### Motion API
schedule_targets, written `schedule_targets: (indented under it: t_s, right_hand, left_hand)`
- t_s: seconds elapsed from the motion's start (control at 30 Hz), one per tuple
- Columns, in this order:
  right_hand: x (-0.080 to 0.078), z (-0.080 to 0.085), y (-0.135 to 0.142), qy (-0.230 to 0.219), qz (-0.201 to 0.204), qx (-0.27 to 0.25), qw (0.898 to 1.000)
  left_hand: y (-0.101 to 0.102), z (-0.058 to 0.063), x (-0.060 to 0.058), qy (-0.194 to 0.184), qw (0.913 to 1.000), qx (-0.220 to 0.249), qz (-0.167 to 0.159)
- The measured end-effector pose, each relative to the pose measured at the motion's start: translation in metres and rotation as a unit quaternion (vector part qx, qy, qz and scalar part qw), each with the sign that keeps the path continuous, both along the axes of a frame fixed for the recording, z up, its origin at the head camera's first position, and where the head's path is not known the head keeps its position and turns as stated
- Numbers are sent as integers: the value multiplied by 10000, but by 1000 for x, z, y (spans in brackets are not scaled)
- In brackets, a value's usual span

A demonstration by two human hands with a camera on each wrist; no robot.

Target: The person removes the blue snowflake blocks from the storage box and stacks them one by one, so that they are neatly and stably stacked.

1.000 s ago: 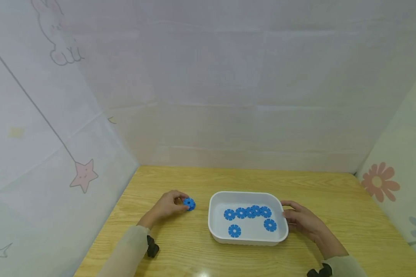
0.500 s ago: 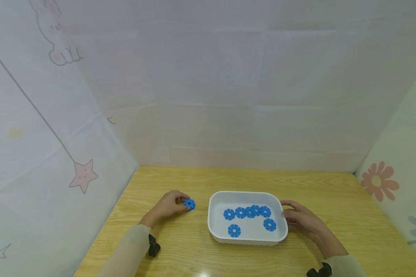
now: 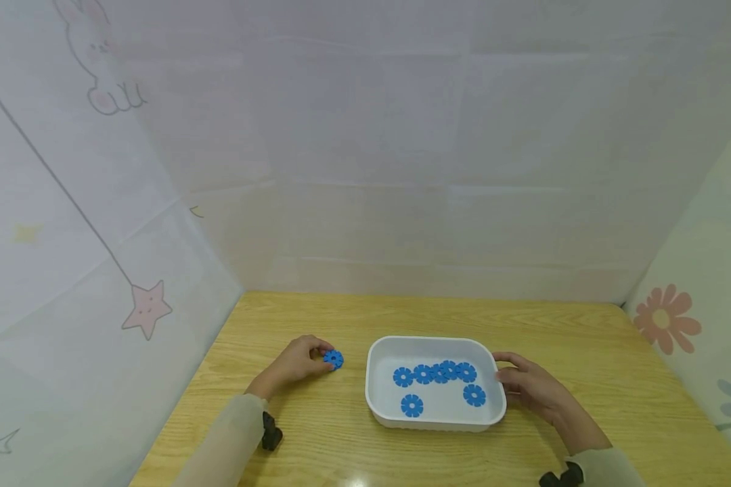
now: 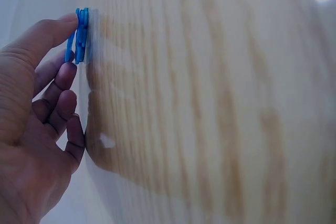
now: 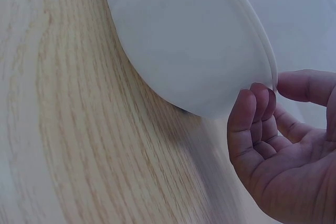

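Pinched only at its edge by the left grip (image 3: 297, 362), the stack of blue flower-shaped plastic discs (image 3: 334, 359) could slip apart over the wooden desk (image 3: 317, 433), left of the white rectangular plastic tray (image 3: 423, 426) whose rim the right grip (image 3: 533, 389) pinches.

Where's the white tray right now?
In the head view, the white tray sits on the wooden table just right of centre, its right end held by the right hand.
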State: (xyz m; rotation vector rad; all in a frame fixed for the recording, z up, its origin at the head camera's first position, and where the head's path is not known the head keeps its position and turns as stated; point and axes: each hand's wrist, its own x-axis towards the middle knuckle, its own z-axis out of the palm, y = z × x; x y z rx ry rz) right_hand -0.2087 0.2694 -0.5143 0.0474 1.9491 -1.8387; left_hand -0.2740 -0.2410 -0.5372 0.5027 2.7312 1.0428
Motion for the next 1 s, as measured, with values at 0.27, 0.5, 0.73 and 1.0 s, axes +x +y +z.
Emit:
schedule_targets:
  t_s: [0.27,0.5,0.73,1.0]
  right_hand:
    - [0,0,0,27,-7,16,10000]
    - [0,0,0,18,-26,12,10000]
    - [1,0,0,-19,-63,45,10000]
    - [1,1,0,-31,-31,29,10000]
  left_hand:
    - [1,1,0,38,10000,-70,-15]
    - [0,-2,-1,58,9999,-131,-33]
    - [0,-3,-1,47,9999,-147,-48]
    - [0,3,3,-176,9997,93,156]
